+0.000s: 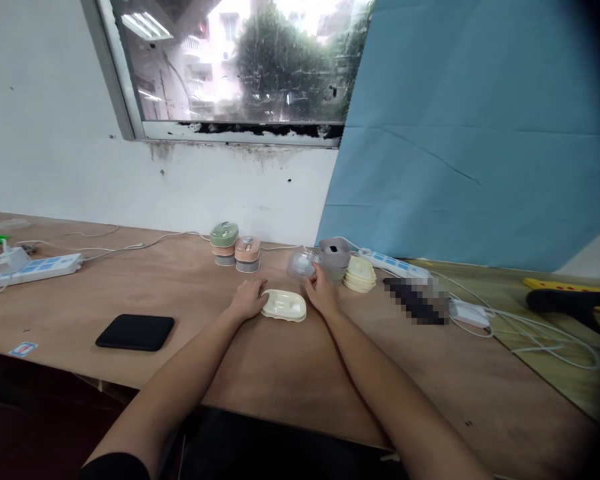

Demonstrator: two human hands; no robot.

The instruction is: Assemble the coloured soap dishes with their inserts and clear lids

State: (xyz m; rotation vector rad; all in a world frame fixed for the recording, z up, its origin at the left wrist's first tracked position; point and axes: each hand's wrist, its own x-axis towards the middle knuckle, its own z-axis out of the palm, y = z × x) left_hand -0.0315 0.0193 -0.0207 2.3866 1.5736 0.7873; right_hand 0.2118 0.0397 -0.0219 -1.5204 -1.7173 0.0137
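The left hand (pixel 250 298) lies flat and open on the desk (pixel 190 293), fingertips touching the left end of a cream oval tray (pixel 283 305). The right hand (pixel 321 291) closes narrowly on a clear plastic lid (pixel 300 265) just behind it. The tray lies flat between both hands, long axis running left to right, glossy with a raised rim. No writing on it is legible. Cream trays (pixel 359 273) are stacked just right.

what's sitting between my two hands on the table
A cream plastic tray lies between the left hand and right hand, seen in the head view.
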